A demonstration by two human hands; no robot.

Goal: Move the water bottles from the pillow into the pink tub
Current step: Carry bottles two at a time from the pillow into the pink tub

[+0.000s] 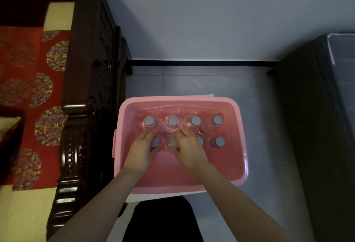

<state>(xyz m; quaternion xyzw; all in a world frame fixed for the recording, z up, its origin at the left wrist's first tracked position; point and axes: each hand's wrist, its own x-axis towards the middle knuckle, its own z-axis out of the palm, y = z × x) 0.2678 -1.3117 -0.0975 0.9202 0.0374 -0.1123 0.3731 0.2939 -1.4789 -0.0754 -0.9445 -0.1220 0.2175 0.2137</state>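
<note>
Head view: both hands (141, 150) (189, 149) in pink tub (238, 176), fingers curled on near-row water bottles (173, 143); seat upright, snug against far row.

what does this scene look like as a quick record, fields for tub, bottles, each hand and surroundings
tub: pink tub on the grey tiled floor, open top
bottles: eight grey-capped water bottles upright in the far half of the tub, two rows of four
left hand: left hand over the near row's leftmost bottle; grip unclear
right hand: right hand among the near row's middle bottles; grip unclear
near half of tub: bare
left side: dark carved wooden furniture with red patterned cushion
</note>
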